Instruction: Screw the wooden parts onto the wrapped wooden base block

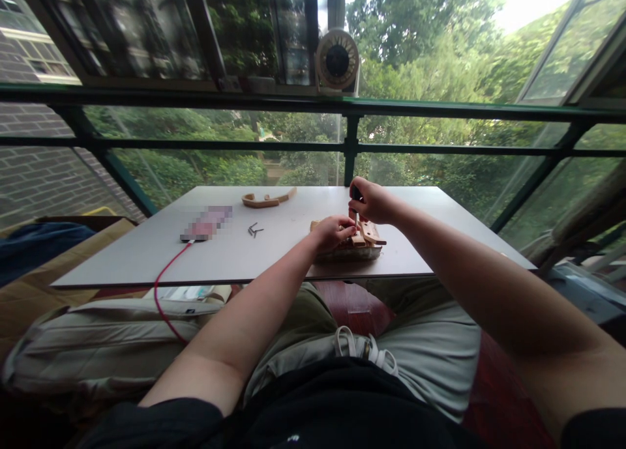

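My right hand [369, 201] is closed around the dark handle of a screwdriver [357, 193], held upright with its shaft pointing down. Under the tip lie several light wooden pieces [372, 233], one with dark holes in it, stacked on a thick block with a rough side [349, 254]. My left hand [334, 232] lies over the left part of the stack, its fingers closed on a wooden piece close to the screwdriver's tip. The tip itself and what it touches are too small to make out.
On the white table [225, 260] lie several dark screws [254, 230], curved wooden parts [267, 201] and a blurred-out phone-like thing [205, 225] with a red cable [159, 286]. A round fan [337, 59] stands behind, by the green railing [293, 101]. A pale bag [98, 345] sits left.
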{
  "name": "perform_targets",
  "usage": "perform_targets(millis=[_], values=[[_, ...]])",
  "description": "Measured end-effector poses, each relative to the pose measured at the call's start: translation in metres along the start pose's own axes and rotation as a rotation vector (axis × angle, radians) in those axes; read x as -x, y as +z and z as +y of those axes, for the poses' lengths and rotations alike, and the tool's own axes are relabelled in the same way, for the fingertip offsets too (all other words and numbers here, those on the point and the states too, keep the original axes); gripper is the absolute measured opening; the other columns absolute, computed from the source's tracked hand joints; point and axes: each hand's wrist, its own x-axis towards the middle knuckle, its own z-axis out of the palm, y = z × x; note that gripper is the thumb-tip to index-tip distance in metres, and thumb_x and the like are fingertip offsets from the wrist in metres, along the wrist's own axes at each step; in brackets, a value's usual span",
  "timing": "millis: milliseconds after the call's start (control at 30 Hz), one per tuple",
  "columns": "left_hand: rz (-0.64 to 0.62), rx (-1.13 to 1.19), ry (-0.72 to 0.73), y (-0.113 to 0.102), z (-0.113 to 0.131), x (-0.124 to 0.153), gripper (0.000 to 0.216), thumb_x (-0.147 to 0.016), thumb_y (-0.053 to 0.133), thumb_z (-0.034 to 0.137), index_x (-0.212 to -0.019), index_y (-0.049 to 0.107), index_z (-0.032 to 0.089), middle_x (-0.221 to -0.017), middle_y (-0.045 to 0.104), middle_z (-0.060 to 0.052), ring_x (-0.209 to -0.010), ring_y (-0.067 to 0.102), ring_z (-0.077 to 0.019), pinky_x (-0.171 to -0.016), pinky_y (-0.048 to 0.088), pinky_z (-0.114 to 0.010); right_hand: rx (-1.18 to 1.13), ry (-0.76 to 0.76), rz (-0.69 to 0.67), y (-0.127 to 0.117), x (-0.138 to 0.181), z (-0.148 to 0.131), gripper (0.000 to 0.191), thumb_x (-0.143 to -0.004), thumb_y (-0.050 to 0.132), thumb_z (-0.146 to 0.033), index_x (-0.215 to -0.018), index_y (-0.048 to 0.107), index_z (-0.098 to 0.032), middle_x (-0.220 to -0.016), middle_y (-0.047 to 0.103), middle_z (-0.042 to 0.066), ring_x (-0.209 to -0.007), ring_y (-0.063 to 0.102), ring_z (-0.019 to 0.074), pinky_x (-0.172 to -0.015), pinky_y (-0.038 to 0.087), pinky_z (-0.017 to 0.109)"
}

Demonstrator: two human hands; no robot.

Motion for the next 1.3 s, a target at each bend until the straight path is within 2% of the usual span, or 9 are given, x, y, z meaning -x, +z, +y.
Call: perform_targets(millis=[200, 500, 633, 700, 833, 1000, 1100, 1200, 1300], values=[[0.001, 0.012, -0.028, 0.002, -0.003, -0.001, 0.033, -0.082, 0.054, 0.041, -0.098, 0.070, 0.017, -0.077, 0.067, -0.002, -0.063, 0.055, -0.0129, -0.061, 0.042, -0.024, 0.121, 0.005, 0.062, 0.003, -0.001, 0.005, 0.019, -0.078, 0.057, -0.027, -0.087, 0.041, -0.022, -0.066, 0.056, 0.000, -0.057, 0.050, 0.0148, -0.053, 0.037, 0.027], [0.039, 0.047, -0.075, 0.003, -0.008, -0.002, 0.034, -0.077, 0.059, 0.045, -0.091, 0.071, 0.016, -0.078, 0.068, -0.002, -0.066, 0.056, -0.0136, -0.065, 0.044, -0.025, 0.041, 0.028, 0.088, 0.006, -0.001, 0.008, 0.024, -0.078, 0.058, -0.033, -0.085, 0.037, -0.023, -0.061, 0.051, -0.003, -0.051, 0.046, 0.0135, -0.051, 0.034, 0.026], [0.023, 0.049, -0.098, 0.002, -0.007, -0.001, 0.035, -0.079, 0.058, 0.045, -0.093, 0.071, 0.016, -0.078, 0.068, -0.003, -0.064, 0.055, -0.0132, -0.061, 0.042, -0.025, 0.075, 0.025, 0.140, 0.008, -0.003, 0.014, 0.031, -0.072, 0.065, -0.037, -0.081, 0.040, -0.022, -0.065, 0.051, -0.002, -0.055, 0.045, 0.0132, -0.054, 0.035, 0.027], [0.024, 0.030, -0.086, 0.001, -0.006, -0.001, 0.035, -0.079, 0.057, 0.044, -0.094, 0.072, 0.016, -0.079, 0.068, -0.003, -0.065, 0.056, -0.0134, -0.062, 0.042, -0.025, 0.080, -0.005, 0.154, 0.007, -0.002, 0.016, 0.030, -0.070, 0.067, -0.035, -0.086, 0.045, -0.021, -0.070, 0.054, -0.001, -0.059, 0.045, 0.0134, -0.057, 0.037, 0.027], [0.025, -0.002, -0.059, 0.000, -0.003, -0.001, 0.034, -0.080, 0.056, 0.044, -0.094, 0.072, 0.017, -0.082, 0.069, -0.003, -0.069, 0.057, -0.0144, -0.067, 0.043, -0.026, -0.029, -0.079, 0.051, 0.000, 0.004, 0.013, 0.039, -0.073, 0.062, -0.025, -0.109, 0.049, -0.022, -0.082, 0.062, -0.001, -0.062, 0.050, 0.0119, -0.061, 0.041, 0.027], [0.009, -0.037, -0.066, -0.003, 0.003, 0.000, 0.034, -0.081, 0.056, 0.043, -0.096, 0.073, 0.017, -0.089, 0.071, -0.004, -0.077, 0.060, -0.0164, -0.073, 0.044, -0.027, -0.099, -0.083, -0.057, -0.012, 0.007, 0.004, 0.039, -0.075, 0.052, -0.013, -0.113, 0.049, -0.021, -0.083, 0.066, 0.000, -0.068, 0.057, 0.0124, -0.065, 0.045, 0.025], [0.022, -0.047, -0.049, -0.003, 0.002, 0.000, 0.031, -0.081, 0.057, 0.041, -0.095, 0.073, 0.018, -0.091, 0.071, -0.003, -0.079, 0.060, -0.0163, -0.073, 0.044, -0.026, -0.125, -0.038, -0.079, -0.012, 0.005, 0.006, 0.032, -0.075, 0.049, -0.010, -0.105, 0.050, -0.021, -0.080, 0.066, 0.001, -0.065, 0.060, 0.0124, -0.061, 0.045, 0.024], [0.028, -0.043, -0.042, -0.001, -0.001, 0.000, 0.030, -0.082, 0.056, 0.039, -0.094, 0.073, 0.018, -0.088, 0.070, -0.003, -0.075, 0.060, -0.0152, -0.070, 0.044, -0.025, -0.097, -0.005, -0.065, -0.010, 0.002, 0.011, 0.018, -0.077, 0.052, -0.016, -0.094, 0.049, -0.020, -0.075, 0.064, 0.000, -0.055, 0.057, 0.0117, -0.052, 0.042, 0.022], [0.010, -0.038, -0.033, -0.001, -0.002, -0.001, 0.030, -0.083, 0.054, 0.038, -0.094, 0.072, 0.017, -0.089, 0.070, -0.004, -0.076, 0.060, -0.0149, -0.070, 0.044, -0.024, -0.030, -0.009, -0.042, -0.009, 0.001, 0.012, 0.013, -0.078, 0.056, -0.022, -0.087, 0.048, -0.020, -0.070, 0.060, -0.001, -0.053, 0.054, 0.0116, -0.050, 0.040, 0.022]])
